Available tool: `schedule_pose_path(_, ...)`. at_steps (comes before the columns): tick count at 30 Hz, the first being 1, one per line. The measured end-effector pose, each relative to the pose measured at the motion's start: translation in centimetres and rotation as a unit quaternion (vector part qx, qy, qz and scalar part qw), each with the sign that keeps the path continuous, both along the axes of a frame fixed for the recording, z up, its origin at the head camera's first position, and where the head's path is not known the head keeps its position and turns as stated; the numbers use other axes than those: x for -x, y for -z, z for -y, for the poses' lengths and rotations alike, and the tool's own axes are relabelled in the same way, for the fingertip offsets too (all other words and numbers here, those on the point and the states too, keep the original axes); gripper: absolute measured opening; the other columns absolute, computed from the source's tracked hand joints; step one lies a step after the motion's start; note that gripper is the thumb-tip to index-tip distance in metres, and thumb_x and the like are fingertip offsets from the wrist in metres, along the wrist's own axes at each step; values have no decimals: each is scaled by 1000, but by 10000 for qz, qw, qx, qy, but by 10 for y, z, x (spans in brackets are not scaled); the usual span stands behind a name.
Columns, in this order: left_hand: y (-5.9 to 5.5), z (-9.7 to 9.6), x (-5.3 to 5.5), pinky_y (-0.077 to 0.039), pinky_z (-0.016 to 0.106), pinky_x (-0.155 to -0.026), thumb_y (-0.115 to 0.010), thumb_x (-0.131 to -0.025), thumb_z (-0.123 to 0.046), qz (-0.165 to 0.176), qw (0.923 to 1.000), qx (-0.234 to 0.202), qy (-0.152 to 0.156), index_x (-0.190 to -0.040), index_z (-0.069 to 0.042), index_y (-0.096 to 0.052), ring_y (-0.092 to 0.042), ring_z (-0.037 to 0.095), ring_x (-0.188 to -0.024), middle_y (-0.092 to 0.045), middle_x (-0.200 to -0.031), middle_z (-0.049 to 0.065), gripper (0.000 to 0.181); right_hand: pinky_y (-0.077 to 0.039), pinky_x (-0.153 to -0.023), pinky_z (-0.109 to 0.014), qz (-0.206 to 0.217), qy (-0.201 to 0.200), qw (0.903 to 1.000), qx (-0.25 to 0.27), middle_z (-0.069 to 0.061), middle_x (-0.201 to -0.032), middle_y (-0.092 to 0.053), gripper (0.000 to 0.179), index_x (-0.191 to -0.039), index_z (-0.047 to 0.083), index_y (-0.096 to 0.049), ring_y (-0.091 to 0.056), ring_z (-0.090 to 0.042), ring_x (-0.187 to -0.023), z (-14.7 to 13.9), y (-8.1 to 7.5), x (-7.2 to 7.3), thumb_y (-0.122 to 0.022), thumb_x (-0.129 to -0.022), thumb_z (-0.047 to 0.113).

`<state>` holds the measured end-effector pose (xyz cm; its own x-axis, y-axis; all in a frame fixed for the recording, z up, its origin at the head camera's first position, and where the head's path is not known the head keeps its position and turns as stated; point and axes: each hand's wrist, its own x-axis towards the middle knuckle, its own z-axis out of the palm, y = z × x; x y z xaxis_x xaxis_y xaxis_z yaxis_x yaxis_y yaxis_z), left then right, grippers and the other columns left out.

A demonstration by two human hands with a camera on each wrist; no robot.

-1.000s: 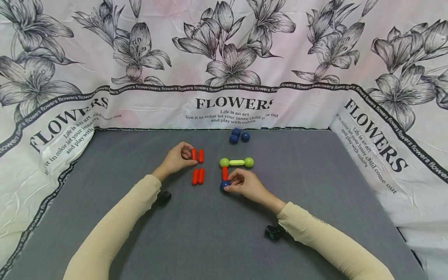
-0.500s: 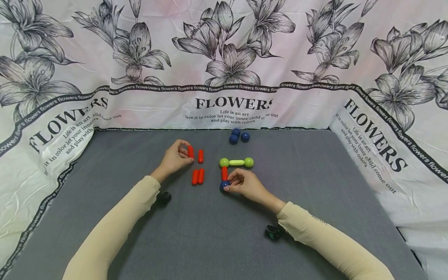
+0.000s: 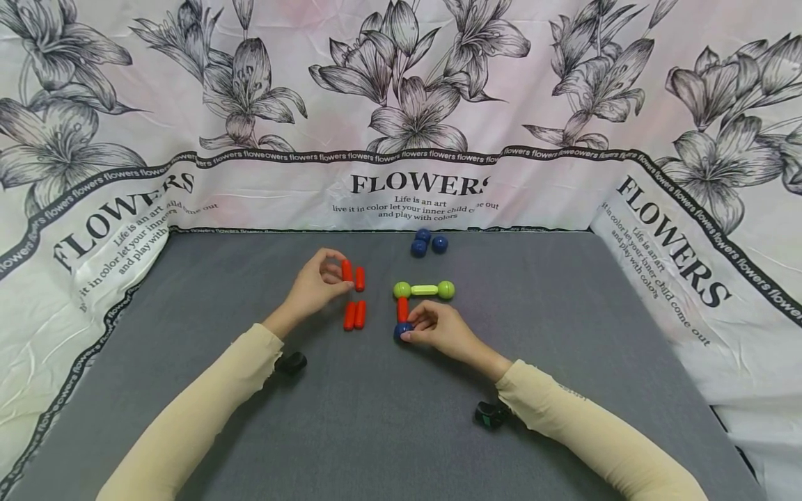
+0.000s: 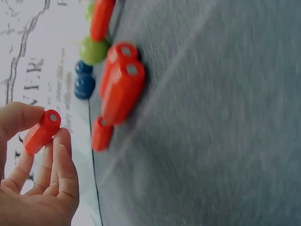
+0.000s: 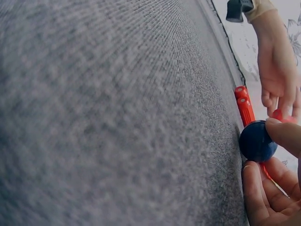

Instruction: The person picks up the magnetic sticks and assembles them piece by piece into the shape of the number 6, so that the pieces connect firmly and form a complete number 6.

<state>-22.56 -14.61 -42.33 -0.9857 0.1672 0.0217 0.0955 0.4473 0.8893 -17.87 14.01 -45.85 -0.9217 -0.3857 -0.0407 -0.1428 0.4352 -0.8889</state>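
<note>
My left hand (image 3: 312,284) pinches a red magnetic rod (image 4: 42,133) between thumb and fingers, raised off the table in the left wrist view. Beside it lies a loose red rod (image 3: 360,279), and nearer the front a pair of red rods (image 3: 354,315) lie side by side. With thumb and fingers, my right hand (image 3: 446,332) holds a blue ball (image 5: 257,142) at the near end of another red rod (image 3: 402,310). That rod meets a light green ball (image 3: 402,290), joined through a light green rod (image 3: 424,290) to a second green ball (image 3: 446,289).
Three blue balls (image 3: 440,244) sit near the back edge of the grey table (image 3: 376,431). A flower-print cloth (image 3: 263,195) hangs behind and along the sides. Small black devices (image 3: 490,415) are at both wrists.
My left hand has lifted the red rod from beside the loose one, first shifting left, then slightly back right. The right hand keeps its hold on the blue ball.
</note>
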Motion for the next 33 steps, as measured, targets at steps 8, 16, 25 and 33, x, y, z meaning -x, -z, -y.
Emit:
schedule_pose_path(8, -10, -18, -24, -51, 29, -72, -73, -90, -16, 389, 9986, -305, 212, -129, -9, -50, -68, 29, -88, -62, -106, 16, 46, -53, -67, -22, 20, -67, 10000, 31, -8, -92, -71, 30, -102, 9, -68, -65, -12, -81, -2, 2, 2, -85, -78, 18)
schedule_pose_path(16, -5, -37, -49, -53, 28, -67, -73, -89, -17, 660, 9961, -359, 455, -125, -8, -53, -65, 17, -75, -64, -100, 13, 42, -53, -66, -23, 3, -158, 9998, 74, -9, -92, -71, 28, -101, 9, -68, -65, -13, -81, -3, 2, 3, -83, -80, 18)
schedule_pose_path(25, 4, -54, -74, -52, 28, -62, -74, -88, -15, 1072, 9919, -244, 644, -120, -6, -57, -63, 14, -69, -67, -90, 10, 37, -54, -69, -24, 113, -237, 9996, 134, -10, -94, -71, 27, -103, 9, -68, -66, -13, -83, -4, 2, 3, -81, -82, 17)
schedule_pose_path(33, 13, -67, -90, -53, 28, -58, -77, -85, -14, 1358, 9873, -156, 814, -114, -6, -59, -65, 14, -64, -68, -84, 9, 35, -54, -69, -23, 96, -302, 9994, 166, -10, -94, -71, 26, -103, 9, -68, -66, -14, -83, -5, 3, 4, -81, -83, 17)
